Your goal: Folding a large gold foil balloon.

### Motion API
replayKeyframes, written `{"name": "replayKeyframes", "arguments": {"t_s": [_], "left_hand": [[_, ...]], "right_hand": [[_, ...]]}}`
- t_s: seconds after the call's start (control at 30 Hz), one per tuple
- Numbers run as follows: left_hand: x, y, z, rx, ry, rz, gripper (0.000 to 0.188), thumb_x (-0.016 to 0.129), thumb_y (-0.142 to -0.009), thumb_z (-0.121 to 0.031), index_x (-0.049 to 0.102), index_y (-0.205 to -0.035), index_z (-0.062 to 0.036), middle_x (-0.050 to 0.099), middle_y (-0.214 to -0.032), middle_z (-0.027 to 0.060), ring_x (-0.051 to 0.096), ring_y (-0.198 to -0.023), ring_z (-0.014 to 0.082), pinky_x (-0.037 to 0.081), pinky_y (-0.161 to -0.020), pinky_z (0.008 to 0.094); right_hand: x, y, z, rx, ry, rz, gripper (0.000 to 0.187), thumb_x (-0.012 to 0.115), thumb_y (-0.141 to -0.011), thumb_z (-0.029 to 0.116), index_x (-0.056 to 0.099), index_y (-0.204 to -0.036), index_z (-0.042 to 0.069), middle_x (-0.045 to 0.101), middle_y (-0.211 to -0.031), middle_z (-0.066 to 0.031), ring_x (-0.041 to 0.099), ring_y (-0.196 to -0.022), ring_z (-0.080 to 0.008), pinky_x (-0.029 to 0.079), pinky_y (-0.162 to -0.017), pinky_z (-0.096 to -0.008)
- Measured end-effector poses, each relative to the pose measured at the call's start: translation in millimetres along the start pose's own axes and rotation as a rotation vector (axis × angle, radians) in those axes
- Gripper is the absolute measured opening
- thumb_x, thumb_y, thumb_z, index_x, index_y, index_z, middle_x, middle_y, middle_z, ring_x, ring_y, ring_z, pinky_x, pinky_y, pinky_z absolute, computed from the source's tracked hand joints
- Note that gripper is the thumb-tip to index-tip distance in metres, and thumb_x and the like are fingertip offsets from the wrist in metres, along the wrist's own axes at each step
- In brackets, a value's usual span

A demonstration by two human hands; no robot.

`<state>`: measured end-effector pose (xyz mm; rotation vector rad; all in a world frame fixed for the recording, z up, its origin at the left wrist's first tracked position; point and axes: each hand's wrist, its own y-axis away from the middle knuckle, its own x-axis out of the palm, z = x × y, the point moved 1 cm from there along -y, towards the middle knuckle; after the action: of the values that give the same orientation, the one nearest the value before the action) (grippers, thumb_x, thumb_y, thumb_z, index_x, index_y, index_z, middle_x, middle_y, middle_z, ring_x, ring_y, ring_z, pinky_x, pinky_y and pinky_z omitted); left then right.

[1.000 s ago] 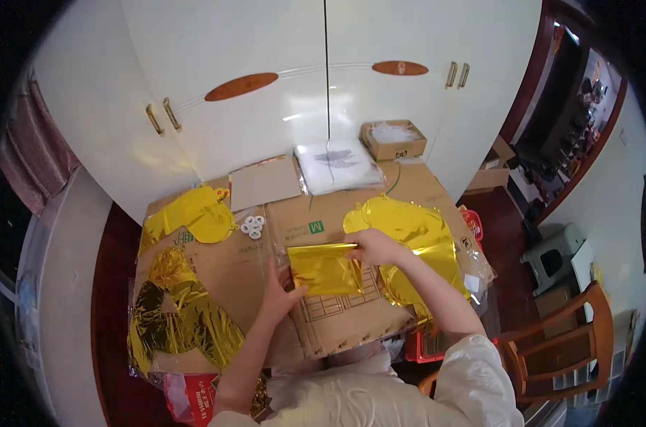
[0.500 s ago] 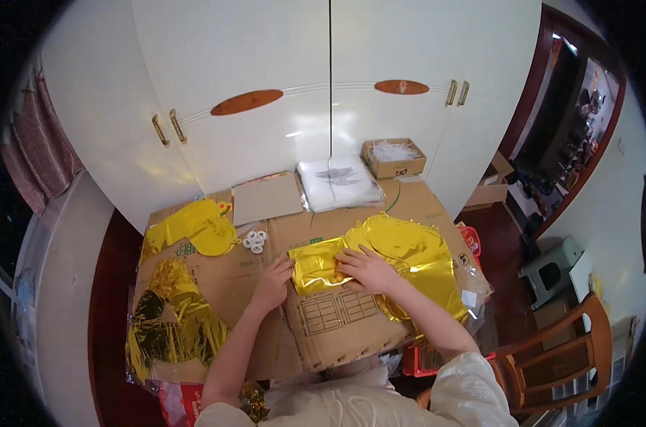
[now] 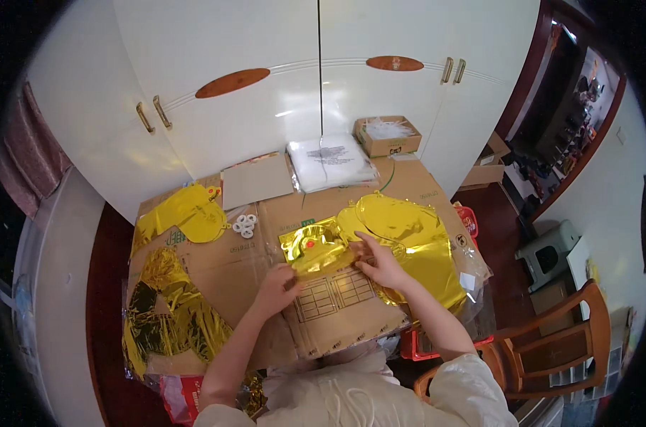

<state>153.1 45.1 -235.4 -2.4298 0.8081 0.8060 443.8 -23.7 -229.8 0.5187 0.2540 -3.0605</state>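
A folded piece of gold foil, seemingly a flat foil balloon (image 3: pixel 319 242) with a small red spot, lies before me on the cardboard. My left hand (image 3: pixel 277 290) pinches its near left corner with curled fingers. At its right end, my right hand (image 3: pixel 381 265) has thumb and fingers around the foil's edge. The near side looks slightly lifted between the two hands. Just right of it rests a stack of flat gold foil balloons (image 3: pixel 415 242), close to my right fingers.
More gold foil balloons (image 3: pixel 195 213) lie far left, with crumpled gold foil (image 3: pixel 170 313) nearer. White rings (image 3: pixel 244 226), a grey board (image 3: pixel 257 179), a clear-bagged white stack (image 3: pixel 330 164) and a small carton (image 3: pixel 388 142) line the back. A wooden chair (image 3: pixel 586 341) stands right.
The foil piece has been turned, and its red spot now shows. My left hand has moved down to the near corner; my right hand has shifted from on top to the right edge.
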Motion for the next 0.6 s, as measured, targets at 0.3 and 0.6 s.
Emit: {"name": "replayKeyframes", "arguments": {"t_s": [0.3,0.6], "left_hand": [[2.4,63.8,-34.9,0.504,-0.101,-0.103,0.022,0.058,-0.076,0.003,0.065,-0.095,-0.0053,0.067,-0.102,0.0087,0.062,-0.094,0.0293,0.049,-0.085,0.0417],[15.2,0.9,-67.8,0.284,-0.354,0.032,0.056,0.067,-0.084,-0.025,0.048,-0.131,0.0,0.047,-0.138,0.0206,0.043,-0.13,0.0382,0.035,-0.106,0.0489]], "right_hand": [[-2.2,57.6,6.5,-0.313,0.575,0.042,0.031,0.058,-0.08,-0.001,0.062,-0.109,0.008,0.065,-0.11,-0.0144,0.06,-0.109,-0.0306,0.039,-0.104,-0.0496],[13.9,71.1,11.8,-0.111,0.588,-0.25,0.024,0.067,-0.083,0.015,0.062,-0.104,0.005,0.065,-0.106,-0.0139,0.06,-0.101,-0.0337,0.045,-0.09,-0.0435]]}}
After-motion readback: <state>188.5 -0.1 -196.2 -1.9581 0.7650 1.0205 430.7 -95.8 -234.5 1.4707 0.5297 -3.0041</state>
